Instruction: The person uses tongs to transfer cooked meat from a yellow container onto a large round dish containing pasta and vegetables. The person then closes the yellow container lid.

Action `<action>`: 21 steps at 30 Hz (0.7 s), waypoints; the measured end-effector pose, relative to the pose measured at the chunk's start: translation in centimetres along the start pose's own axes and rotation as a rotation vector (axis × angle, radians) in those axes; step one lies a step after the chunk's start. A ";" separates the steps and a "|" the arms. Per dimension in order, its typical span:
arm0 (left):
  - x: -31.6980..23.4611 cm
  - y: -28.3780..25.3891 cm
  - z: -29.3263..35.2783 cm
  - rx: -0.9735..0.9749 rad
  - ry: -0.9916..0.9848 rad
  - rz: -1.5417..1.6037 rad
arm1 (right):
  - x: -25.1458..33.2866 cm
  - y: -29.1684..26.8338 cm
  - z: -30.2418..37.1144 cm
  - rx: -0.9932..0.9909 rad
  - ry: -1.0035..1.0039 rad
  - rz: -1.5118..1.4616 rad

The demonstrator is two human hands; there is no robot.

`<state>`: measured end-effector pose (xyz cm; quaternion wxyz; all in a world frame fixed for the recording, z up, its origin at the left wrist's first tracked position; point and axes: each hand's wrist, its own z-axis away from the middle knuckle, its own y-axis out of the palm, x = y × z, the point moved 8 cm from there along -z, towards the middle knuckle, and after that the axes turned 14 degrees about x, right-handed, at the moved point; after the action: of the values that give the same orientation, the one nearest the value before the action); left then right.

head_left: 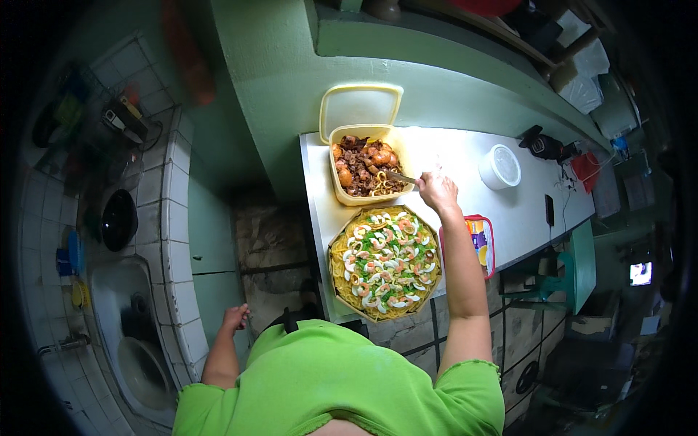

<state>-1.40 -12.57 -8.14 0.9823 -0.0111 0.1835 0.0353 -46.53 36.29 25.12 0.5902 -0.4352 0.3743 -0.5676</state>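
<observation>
My right hand point(438, 192) is closed around the handle of a metal utensil point(401, 177). The utensil's far end reaches into a yellowish plastic container point(339, 190) of dark, saucy meat pieces point(359, 161), so its kind is hidden. The container's lid point(361, 109) stands raised behind it, against the wall. Nearer to me lies an octagonal tray point(336, 293) of noodles point(347, 282), topped with shrimp, sliced egg and chopped greens. My left hand point(235, 318) hangs low at my left side, away from the table, fingers curled; whether they hold anything is unclear.
The white table point(451, 145) also bears a round white tub point(500, 167), a red-edged package point(480, 245) beside my right forearm, and a black phone-like object point(550, 209). A green chair point(556, 280) stands at right. A tiled counter point(177, 211) with a sink point(120, 280) runs along the left.
</observation>
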 end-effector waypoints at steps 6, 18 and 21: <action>1.1 -0.1 -0.1 0.006 -0.039 -0.001 | -1.1 -0.4 0.7 -0.042 0.005 -0.100; -2.6 1.3 -0.3 0.023 0.068 -0.029 | -1.9 -1.7 3.5 -0.231 -0.057 -0.193; -1.9 2.1 -0.2 0.055 0.055 -0.057 | -1.0 0.4 3.4 -0.209 -0.043 -0.068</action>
<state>-3.41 -10.60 -7.61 0.9774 0.0097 0.2110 0.0022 -43.27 37.57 25.86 0.5299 -0.5190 0.4038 -0.5355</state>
